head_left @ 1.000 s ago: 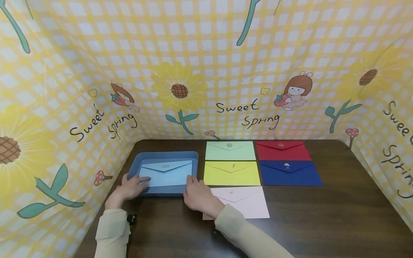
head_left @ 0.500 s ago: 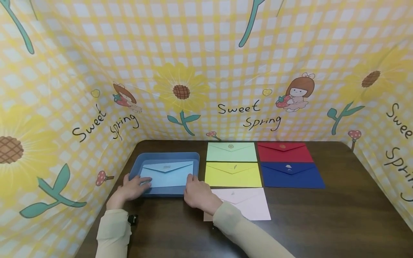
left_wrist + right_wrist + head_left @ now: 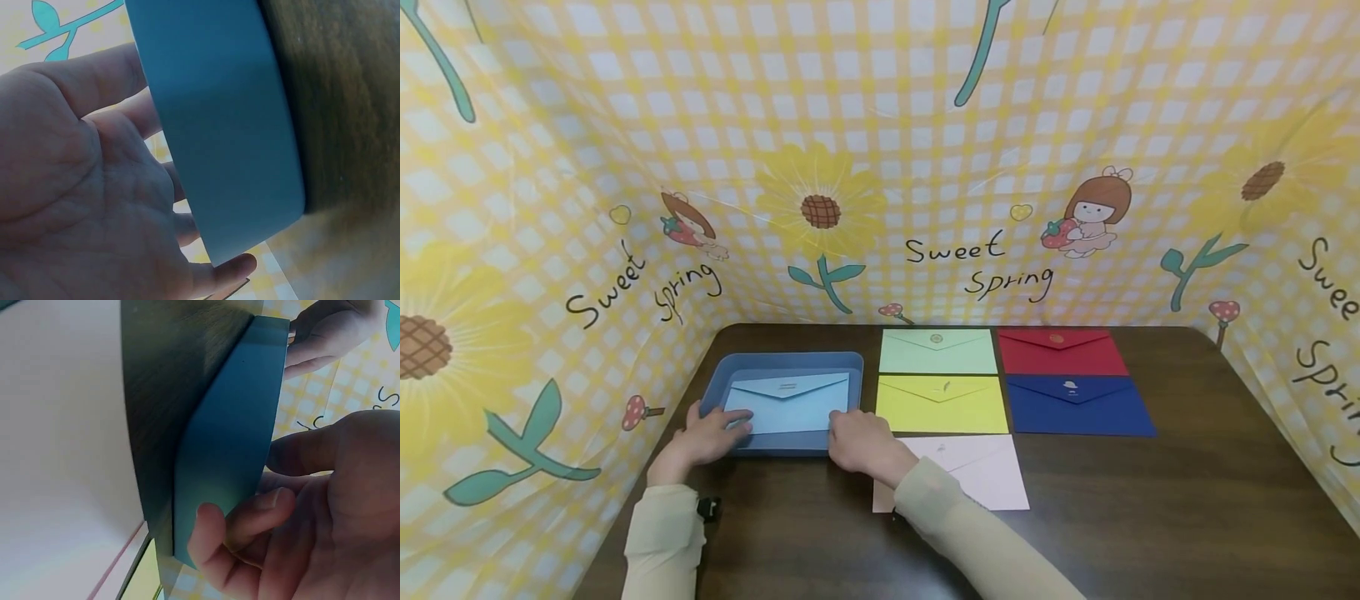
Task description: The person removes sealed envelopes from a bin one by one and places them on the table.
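Observation:
A light blue envelope (image 3: 790, 407) lies in a blue tray (image 3: 786, 362) at the left of the table. My left hand (image 3: 706, 437) reaches over the tray's left side, its fingers extended onto the envelope's left edge. In the left wrist view, the palm faces the tray's outer wall (image 3: 219, 125) and most fingertips are hidden behind the rim. My right hand (image 3: 863, 442) grips the front right corner of the tray. In the right wrist view, the thumb meets the rim and curled fingers (image 3: 209, 540) lie outside the wall.
Right of the tray lie a mint envelope (image 3: 937, 358), a yellow envelope (image 3: 936, 408), a red envelope (image 3: 1060, 354) and a dark blue envelope (image 3: 1078, 408). A pale pink envelope (image 3: 985, 483) lies nearer, partly under my right forearm. A patterned cloth (image 3: 880, 125) surrounds the wooden table (image 3: 1150, 517).
My right index finger, earlier stretched up at the envelope's right edge, has drawn back and curled in. The left hand, tray and envelopes stay put; the view shifts slightly.

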The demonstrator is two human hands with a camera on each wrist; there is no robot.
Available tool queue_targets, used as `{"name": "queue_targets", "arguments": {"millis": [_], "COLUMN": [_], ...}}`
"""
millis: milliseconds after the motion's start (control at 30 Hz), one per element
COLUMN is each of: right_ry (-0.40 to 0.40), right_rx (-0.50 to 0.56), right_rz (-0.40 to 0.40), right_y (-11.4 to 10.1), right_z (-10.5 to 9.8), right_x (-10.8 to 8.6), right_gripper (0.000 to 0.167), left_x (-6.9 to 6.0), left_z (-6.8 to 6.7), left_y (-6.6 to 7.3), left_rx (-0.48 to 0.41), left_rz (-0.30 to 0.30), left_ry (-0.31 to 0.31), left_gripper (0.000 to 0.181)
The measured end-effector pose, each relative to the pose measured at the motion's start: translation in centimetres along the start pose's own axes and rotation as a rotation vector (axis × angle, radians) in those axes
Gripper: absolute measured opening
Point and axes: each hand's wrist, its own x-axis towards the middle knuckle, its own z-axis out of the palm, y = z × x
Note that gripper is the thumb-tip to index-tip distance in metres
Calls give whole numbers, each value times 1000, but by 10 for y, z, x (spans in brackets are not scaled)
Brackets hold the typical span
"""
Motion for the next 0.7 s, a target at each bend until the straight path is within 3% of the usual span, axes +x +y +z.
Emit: {"name": "queue_targets", "arguments": {"millis": [133, 267, 433, 700], "right_ry": [10, 19, 15, 0], "right_rx": [26, 33, 61, 155], "right_rz": [-13, -26, -35, -34], "right_y": [2, 3, 4, 5], "right_z": [3, 5, 5, 2], "right_x": [0, 1, 0, -5], "right_gripper": [24, 24, 23, 23], "left_x": [3, -6, -9, -6], "left_z": [3, -4, -7, -4], "left_y": [-6, 9, 14, 14], "left_rx": [2, 8, 28, 40], "left_rz": [3, 7, -6, 80], "left_ry": [4, -8, -6, 16], "left_gripper": [57, 54, 50, 43]}}
